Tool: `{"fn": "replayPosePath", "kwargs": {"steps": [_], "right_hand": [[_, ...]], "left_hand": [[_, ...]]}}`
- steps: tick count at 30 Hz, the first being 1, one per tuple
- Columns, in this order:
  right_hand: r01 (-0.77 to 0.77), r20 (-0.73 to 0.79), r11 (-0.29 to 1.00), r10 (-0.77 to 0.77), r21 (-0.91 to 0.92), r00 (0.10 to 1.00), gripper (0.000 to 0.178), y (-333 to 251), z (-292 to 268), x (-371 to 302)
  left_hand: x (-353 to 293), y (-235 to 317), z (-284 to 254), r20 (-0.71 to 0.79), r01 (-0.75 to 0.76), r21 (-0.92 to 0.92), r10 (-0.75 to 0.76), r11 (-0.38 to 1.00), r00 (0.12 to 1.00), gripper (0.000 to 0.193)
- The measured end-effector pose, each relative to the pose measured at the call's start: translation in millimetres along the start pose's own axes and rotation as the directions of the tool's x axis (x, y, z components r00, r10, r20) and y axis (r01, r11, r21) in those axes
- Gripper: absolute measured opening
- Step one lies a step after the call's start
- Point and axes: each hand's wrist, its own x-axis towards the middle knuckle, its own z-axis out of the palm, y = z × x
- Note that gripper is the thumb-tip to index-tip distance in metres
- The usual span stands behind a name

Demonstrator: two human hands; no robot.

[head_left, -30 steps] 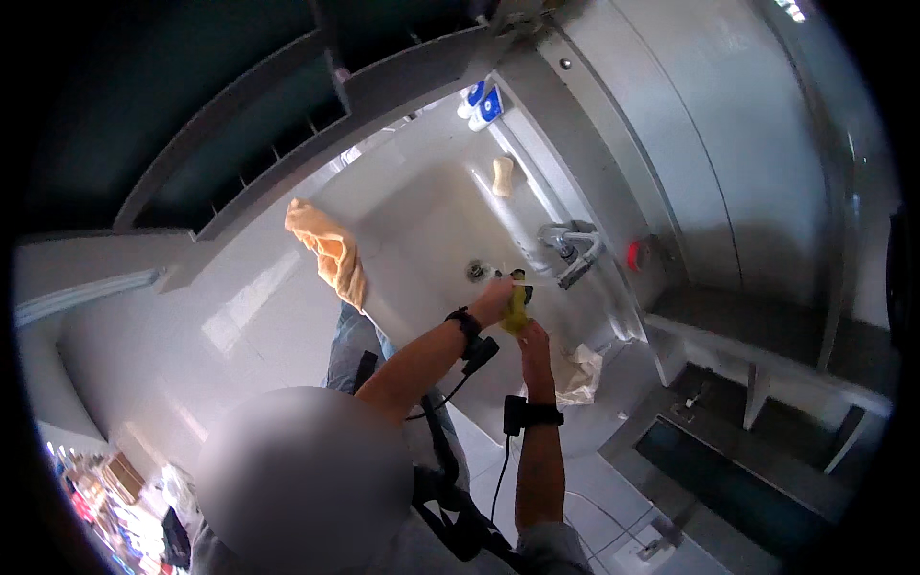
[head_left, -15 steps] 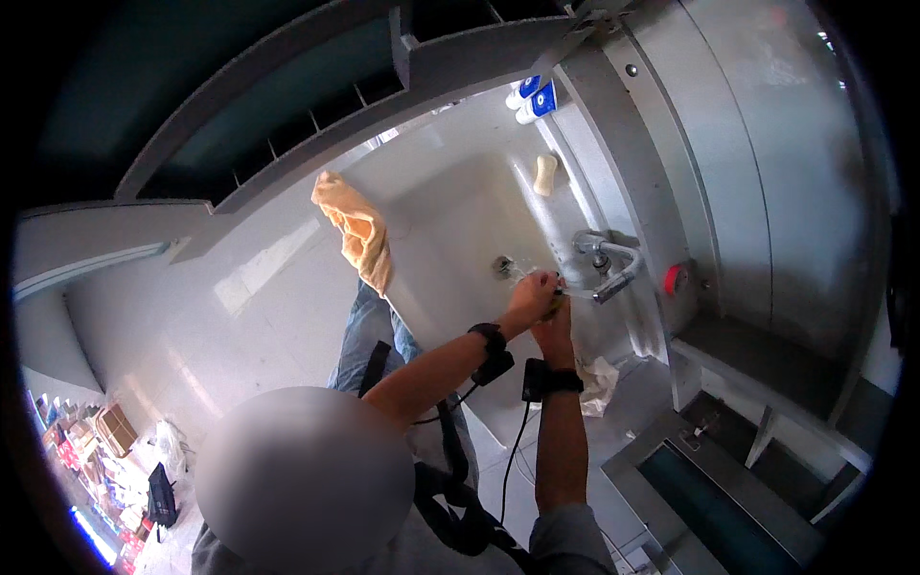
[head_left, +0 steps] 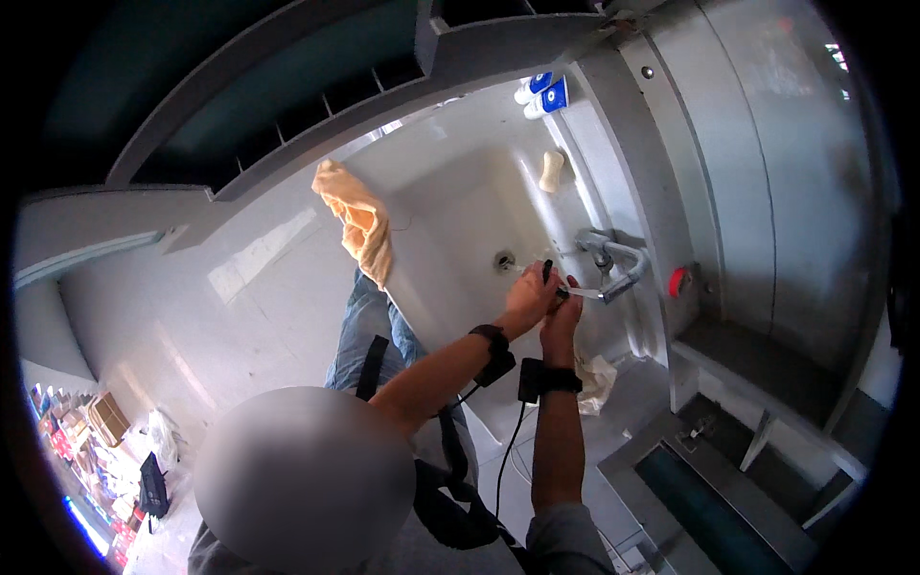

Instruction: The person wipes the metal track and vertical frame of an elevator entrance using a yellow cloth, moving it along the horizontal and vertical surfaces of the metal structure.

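Both hands meet over the basin, close below the spout of the metal faucet (head_left: 628, 278). Water runs from the spout toward the fingers. My left hand (head_left: 527, 297) is closed, and a small dark object (head_left: 547, 272), its kind unclear, sticks up from its fingers. My right hand (head_left: 559, 326) presses against it from the right, fingers curled; what it grips is mostly hidden. Around them lies the white sink (head_left: 450, 211), its drain (head_left: 503, 260) just beyond the left hand. Dark bands with small boxes and cables sit on both wrists.
An orange cloth (head_left: 355, 225) hangs over the sink's left edge. A pale bar of soap (head_left: 550, 172) and blue-and-white bottles (head_left: 546, 99) stand along the far right ledge. A crumpled whitish cloth (head_left: 596, 383) lies near the right wrist. A red round object (head_left: 678, 282) is right of the faucet.
The hands have shifted slightly against each other. The dark object now sticks up from the left fingers, and the yellowish patch seen between the hands before is hidden.
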Motion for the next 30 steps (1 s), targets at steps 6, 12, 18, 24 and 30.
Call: {"fn": "replayPosePath", "kwargs": {"steps": [6,12,18,24,30], "right_hand": [[-0.533,0.326,0.837,0.473,0.125,0.819,0.048,-22,-29,-8],[-0.329,0.261,0.944,0.310,0.032,0.914,0.042,-2,-22,10],[-0.321,0.214,0.929,0.281,0.183,0.935,0.034,28,-34,45],[-0.312,0.218,0.937,0.275,0.158,0.936,0.030,10,-23,24],[-0.327,0.420,0.942,0.265,0.081,0.868,0.021,33,-85,59]], "left_hand": [[-2,5,-20,0.107,-0.459,0.188,0.446,0.869,0.889,0.030],[-5,22,-28,0.081,-0.634,0.284,0.641,0.720,0.764,0.025],[13,8,-10,0.239,-0.554,0.286,0.501,0.782,0.831,0.023],[12,25,-23,0.443,-0.519,0.347,0.352,0.781,0.825,0.025],[14,33,-24,0.483,-0.554,0.421,0.339,0.718,0.807,0.030]]}}
